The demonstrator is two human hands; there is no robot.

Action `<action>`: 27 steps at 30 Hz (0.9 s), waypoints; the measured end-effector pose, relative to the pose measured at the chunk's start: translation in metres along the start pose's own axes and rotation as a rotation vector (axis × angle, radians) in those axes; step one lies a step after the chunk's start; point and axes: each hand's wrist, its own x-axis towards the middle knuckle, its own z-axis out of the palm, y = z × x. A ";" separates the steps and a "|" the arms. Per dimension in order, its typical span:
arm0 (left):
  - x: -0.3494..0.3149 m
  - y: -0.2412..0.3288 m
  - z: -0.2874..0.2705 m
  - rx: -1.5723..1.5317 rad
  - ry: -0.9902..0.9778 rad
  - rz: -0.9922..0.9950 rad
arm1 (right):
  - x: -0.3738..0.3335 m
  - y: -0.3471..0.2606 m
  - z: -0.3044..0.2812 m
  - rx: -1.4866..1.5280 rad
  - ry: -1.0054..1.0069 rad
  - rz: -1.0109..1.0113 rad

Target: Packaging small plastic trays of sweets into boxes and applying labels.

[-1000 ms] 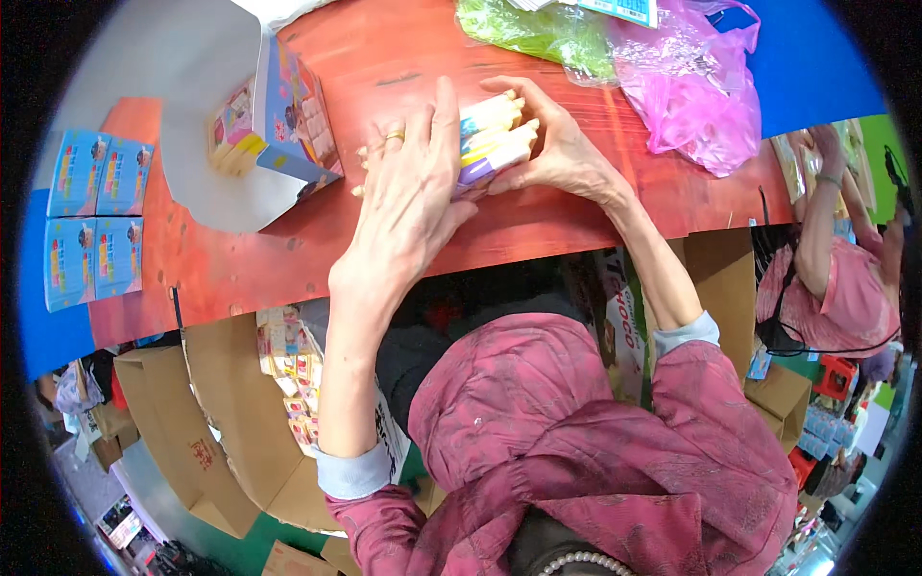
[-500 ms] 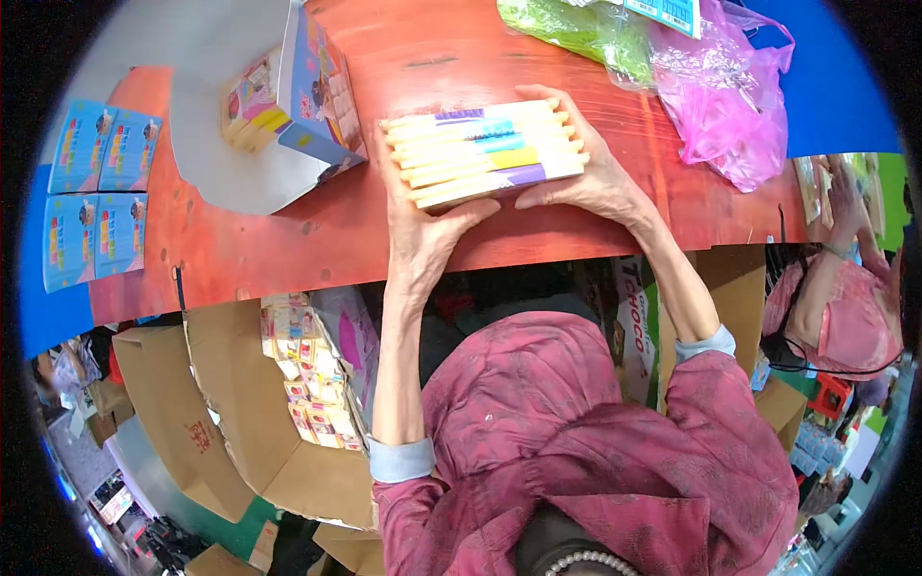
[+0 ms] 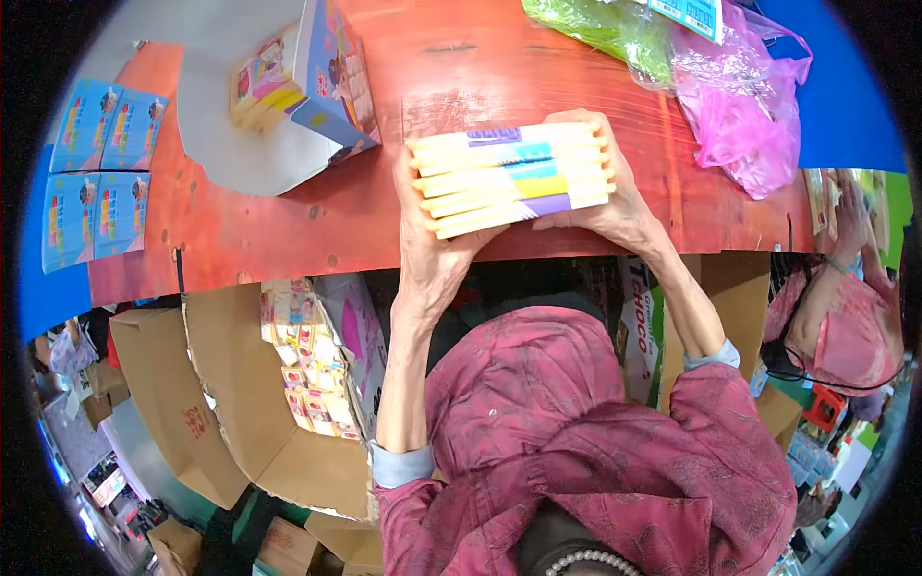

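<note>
Between my two hands is a stack of flat cream-coloured packets (image 3: pixel 514 178) with purple, blue and yellow bands, held over the near part of the red table. My left hand (image 3: pixel 432 235) is closed on the stack's left end, and my right hand (image 3: pixel 615 187) clasps its right end. Some of my fingertips are hidden behind and under the packets. To the left of the stack stands an open blue display box (image 3: pixel 336 86), its big grey-white flap spread to the left. Similar packets (image 3: pixel 269 82) show inside that box.
Blue printed cartons (image 3: pixel 101 178) lie at the table's left end. Pink plastic bags (image 3: pixel 740 115) and a green bag (image 3: pixel 610 38) lie at the back right. Below the table edge, an open cardboard box (image 3: pixel 245 384) holds small packets (image 3: pixel 312 365). Another person's arm (image 3: pixel 826 288) shows at far right.
Both hands have shifted the stack slightly right and nearer to me, and its edge faces up more. The whole table view has also moved a little.
</note>
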 end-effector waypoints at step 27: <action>-0.057 0.037 -0.031 0.005 0.153 0.069 | -0.010 -0.075 0.025 -0.080 -0.053 -0.053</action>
